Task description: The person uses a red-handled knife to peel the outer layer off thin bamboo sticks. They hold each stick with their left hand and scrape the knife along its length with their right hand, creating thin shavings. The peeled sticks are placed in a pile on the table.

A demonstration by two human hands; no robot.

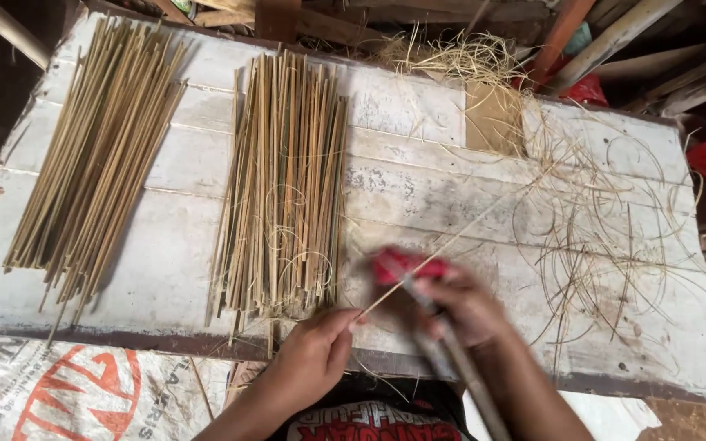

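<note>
Head view: a thin bamboo sliver [451, 241] runs from the left hand [314, 353] up and away to the right, over the white board [451, 188]. The left hand pinches its near end between thumb and fingertips, knuckles up, wrist bent in from the lower left. The right hand [463, 306] sits just right of it, blurred, closed around a red-handled tool [406, 268] whose red part lies against the sliver just beyond the left fingertips; a grey shaft [467, 376] slants from this hand back toward the body. Both forearms come in from the bottom edge and meet near the board's near edge.

Just beyond the left hand lies a bundle of bamboo sticks [283, 184], lengthwise away from the person. Farther left, well apart, is a second bundle [96, 151], slightly fanned. Right of the right hand, curled shavings [606, 237] are strewn over the board. Below the left forearm, a printed sack [67, 392] covers the floor.
</note>
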